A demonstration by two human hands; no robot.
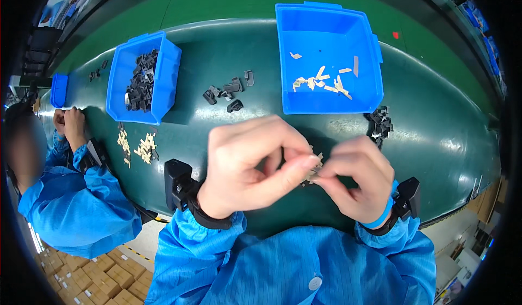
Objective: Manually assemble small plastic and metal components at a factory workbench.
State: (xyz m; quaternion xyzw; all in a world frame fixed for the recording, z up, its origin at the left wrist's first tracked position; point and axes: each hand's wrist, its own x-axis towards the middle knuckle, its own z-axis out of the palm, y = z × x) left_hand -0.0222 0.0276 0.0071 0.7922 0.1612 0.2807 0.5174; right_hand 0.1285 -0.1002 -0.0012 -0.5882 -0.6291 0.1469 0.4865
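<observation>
My left hand (253, 161) and my right hand (356, 177) meet above the green table, thumbs and fingertips pinched together. Between the fingertips is something small, mostly covered by the fingers; its kind cannot be made out. The right hand is somewhat blurred. Just behind the fingertips, a few cream strips (319, 157) show, partly hidden by my hands. Beyond my right hand lies a heap of small black plastic parts (380, 123). More loose black parts (232, 86) are scattered past my left hand.
A large blue bin (326, 30) holding cream strips stands ahead. To the left, another blue bin (117, 95) is filled with black parts, with cream strip piles (145, 148) nearby. At far left a co-worker's hands (74, 125) work beside a small blue bin (58, 90). Cardboard boxes (98, 278) stand below.
</observation>
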